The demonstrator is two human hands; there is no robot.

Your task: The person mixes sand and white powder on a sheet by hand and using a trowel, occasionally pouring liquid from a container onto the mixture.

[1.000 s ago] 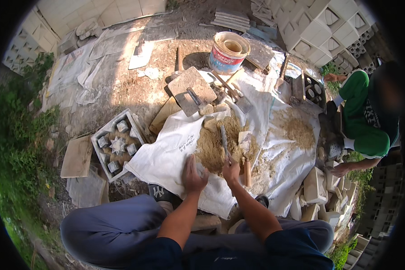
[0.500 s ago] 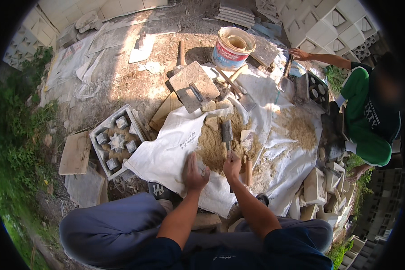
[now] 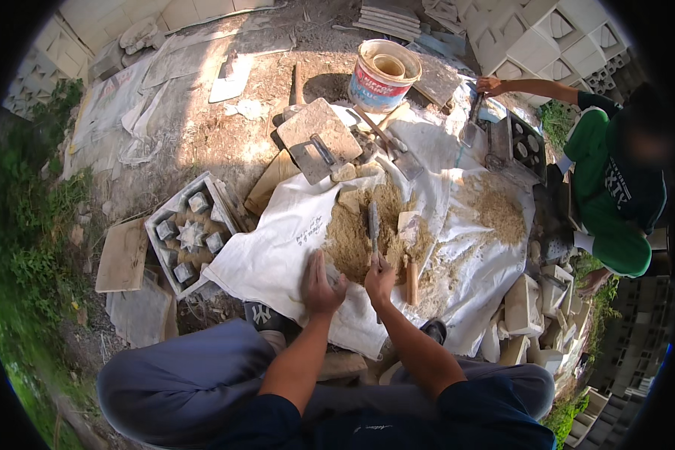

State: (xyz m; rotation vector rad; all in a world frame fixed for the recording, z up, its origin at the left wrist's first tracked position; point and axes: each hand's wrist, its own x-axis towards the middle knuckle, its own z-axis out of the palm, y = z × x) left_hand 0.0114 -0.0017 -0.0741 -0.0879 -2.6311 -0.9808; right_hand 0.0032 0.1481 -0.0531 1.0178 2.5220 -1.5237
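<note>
A heap of sandy mix point(image 3: 349, 244) lies on a white sack cloth point(image 3: 277, 240) in front of me. My right hand point(image 3: 379, 279) is closed round a narrow trowel point(image 3: 373, 225), its blade turned nearly edge-on over the sand. At the near left edge of the heap, my left hand point(image 3: 324, 286) rests on the cloth, fingers straight and thumb apart, holding nothing. Just right of my right hand lies another trowel with a wooden handle point(image 3: 412, 283), its pale blade point(image 3: 408, 225) on the sand.
To the left sits a square mould point(image 3: 195, 234) with a star shape inside. Beyond the heap are a plastering float point(image 3: 319, 140), a spatula point(image 3: 407, 163) and a paint bucket point(image 3: 382, 79). Pale blocks point(image 3: 525, 307) are piled at right. A co-worker point(image 3: 615, 187) grips a tool at far right.
The trowel in my right hand has turned from showing its flat face to nearly edge-on, shifting slightly left. My left hand stays in place. The co-worker's reaching hand has shifted slightly.
</note>
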